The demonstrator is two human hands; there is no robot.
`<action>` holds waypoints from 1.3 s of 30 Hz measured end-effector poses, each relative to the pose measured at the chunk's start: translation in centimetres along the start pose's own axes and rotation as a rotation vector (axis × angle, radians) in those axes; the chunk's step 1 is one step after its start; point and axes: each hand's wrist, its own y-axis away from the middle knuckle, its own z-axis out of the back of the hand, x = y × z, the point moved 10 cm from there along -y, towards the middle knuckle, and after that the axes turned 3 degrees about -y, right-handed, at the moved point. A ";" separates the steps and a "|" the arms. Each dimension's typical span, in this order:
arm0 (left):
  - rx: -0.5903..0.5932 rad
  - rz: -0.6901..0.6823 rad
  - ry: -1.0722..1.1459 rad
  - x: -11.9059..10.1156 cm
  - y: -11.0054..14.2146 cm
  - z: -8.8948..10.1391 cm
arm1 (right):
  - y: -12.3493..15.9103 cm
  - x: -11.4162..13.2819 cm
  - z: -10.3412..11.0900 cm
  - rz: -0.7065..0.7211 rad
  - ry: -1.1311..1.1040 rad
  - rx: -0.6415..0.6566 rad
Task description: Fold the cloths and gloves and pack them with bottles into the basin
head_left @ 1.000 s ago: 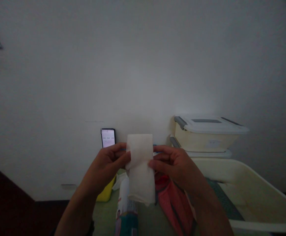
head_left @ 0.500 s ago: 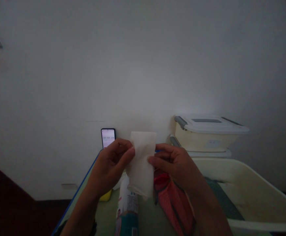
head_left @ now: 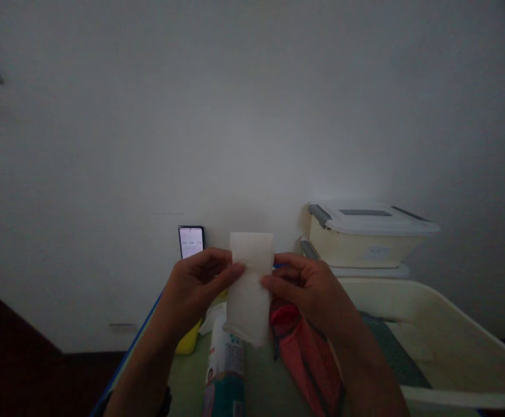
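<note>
A folded white tissue [head_left: 251, 289] is held upright in front of me, over the table. My left hand [head_left: 202, 285] pinches its left edge, thumb on the near face and fingers behind. On the opposite edge, my right hand [head_left: 302, 282] grips it the same way, a little lower with the thumb. Below the tissue lies a white and teal printed packet [head_left: 225, 370], its far end partly covered by the tissue. A red cloth item with dark stripes [head_left: 307, 359] lies under my right hand.
A phone [head_left: 191, 241] showing a timer leans against the wall. Something yellow [head_left: 187, 341] sits beside my left forearm. At right stands a large cream tub [head_left: 465, 336] with a dark green item [head_left: 394, 347] inside. Behind it are stacked lidded storage boxes [head_left: 365, 240].
My left thumb has slid further inward over the tissue's near face. The tissue has shifted very slightly to the left, and my right hand stays almost still.
</note>
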 end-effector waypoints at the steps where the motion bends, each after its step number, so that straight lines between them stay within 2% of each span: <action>1: 0.008 0.022 0.060 0.2 -0.1 0.0 | 0.0 0.0 0.1 -0.002 0.004 -0.007; 7: 0.154 0.149 0.248 1.7 -0.3 -1.0 | 0.0 -0.1 -0.1 -0.011 -0.012 0.007; 13: 0.292 0.188 0.165 2.3 0.0 -2.0 | -0.1 -0.2 -0.1 -0.004 -0.008 0.015; 20: 0.167 0.138 0.150 2.0 -0.4 -0.6 | -0.2 -0.2 0.4 0.012 0.020 -0.043; 27: 0.251 0.137 0.177 1.2 0.3 -1.5 | 0.1 0.3 0.7 0.042 0.030 -0.090; 30: 0.264 0.083 0.187 0.9 0.3 -1.3 | 0.3 1.3 0.6 0.127 0.068 -0.067; 35: 0.315 0.041 0.274 0.9 0.3 -1.6 | 1.3 3.9 0.0 0.350 0.176 -0.010; 37: 0.269 0.020 0.298 0.6 0.2 -1.3 | 1.7 4.5 -0.3 0.417 0.228 -0.007; 39: 0.202 -0.009 0.314 0.1 0.2 -0.9 | 1.8 4.5 -0.4 0.420 0.237 -0.018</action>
